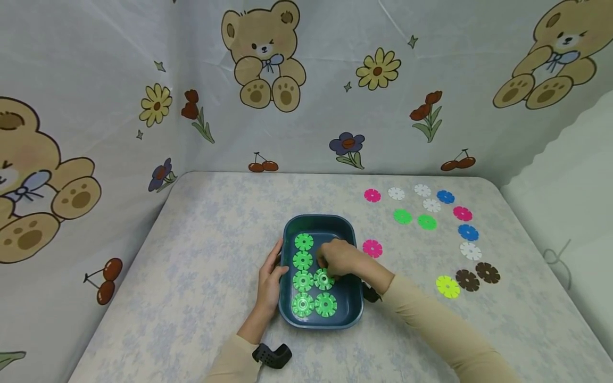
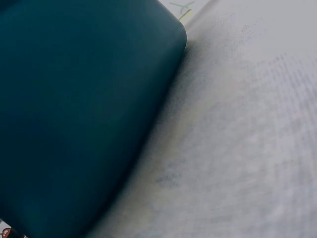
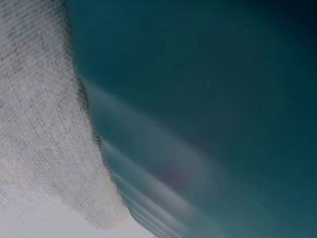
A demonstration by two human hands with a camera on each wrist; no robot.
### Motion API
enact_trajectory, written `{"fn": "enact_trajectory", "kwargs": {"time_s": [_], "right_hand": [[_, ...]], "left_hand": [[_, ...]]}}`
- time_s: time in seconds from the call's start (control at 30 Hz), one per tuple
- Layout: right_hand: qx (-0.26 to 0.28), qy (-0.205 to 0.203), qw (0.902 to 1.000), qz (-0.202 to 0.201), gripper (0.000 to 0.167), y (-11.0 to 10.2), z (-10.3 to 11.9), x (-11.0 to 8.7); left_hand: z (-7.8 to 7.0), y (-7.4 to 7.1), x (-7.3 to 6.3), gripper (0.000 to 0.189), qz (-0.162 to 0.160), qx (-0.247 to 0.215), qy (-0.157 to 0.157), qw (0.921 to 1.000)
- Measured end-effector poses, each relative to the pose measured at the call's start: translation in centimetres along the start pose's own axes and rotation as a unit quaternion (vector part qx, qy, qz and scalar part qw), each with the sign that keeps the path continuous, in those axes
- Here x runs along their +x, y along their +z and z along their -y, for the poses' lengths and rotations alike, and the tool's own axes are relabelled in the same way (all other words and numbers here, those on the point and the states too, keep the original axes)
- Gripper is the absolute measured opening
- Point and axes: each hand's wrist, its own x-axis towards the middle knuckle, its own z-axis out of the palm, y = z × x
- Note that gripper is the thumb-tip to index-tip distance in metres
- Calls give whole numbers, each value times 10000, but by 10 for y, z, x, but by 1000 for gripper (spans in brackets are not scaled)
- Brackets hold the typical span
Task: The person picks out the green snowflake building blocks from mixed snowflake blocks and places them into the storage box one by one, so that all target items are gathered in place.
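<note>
Head view: blue-green tray point(image 1: 347, 304) on the surface point(image 1: 206, 234), green notched discs point(image 1: 303, 305) inside it in two columns, the left one longer. Left hand point(image 1: 269, 286) holds the tray's left side, thumb at the rim, fingers along the outer wall. Right hand point(image 1: 341, 258) reaches in over the right side, fingers bent in narrow, tips at the upper disc of the right column. Tips partly hidden; cannot tell if they pinch it. Best handling, probably: left hand keeps the tray steady, right hand works flat and straight down, then lifts straight up so the neighbouring discs don't slide. Sleeve should clear the rim. Two loose green discs point(image 1: 402, 216) lie out past the tray's far right corner; a pink disc point(image 1: 372, 248) sits just beside the tray, easy to knock with the forearm.

Left wrist view: tray's outer wall close up beside the surface; no fingers visible.

Right wrist view: blurred blue-green tray wall, hand and discs not made out, so no help judging the grip.
</note>
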Motion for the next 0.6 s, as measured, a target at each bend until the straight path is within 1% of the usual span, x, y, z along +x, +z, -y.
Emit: {"fn": "enact_trajectory", "kwargs": {"time_s": [0.27, 0.37, 0.43, 0.5, 0.6], "right_hand": [[-125, 5, 9999, -85, 27, -1, 4, 0], [-211, 59, 9996, -165, 25, 0, 5, 0], [-238, 48, 9994, -262, 20, -1, 5, -1], [-111, -8, 9994, -328, 14, -4, 6, -4], [330, -330, 9981, -410, 7, -16, 4, -13]], "left_hand": [[0, -2, 2, 64, -29, 74, -10, 10000], [0, -2, 3, 64, -39, 88, -42, 9999], [0, -3, 3, 63, -48, 105, -62, 9999], [-1, -3, 2, 64, -57, 132, -65, 9999], [-2, -4, 2, 63, -74, 188, -54, 9998]]}}
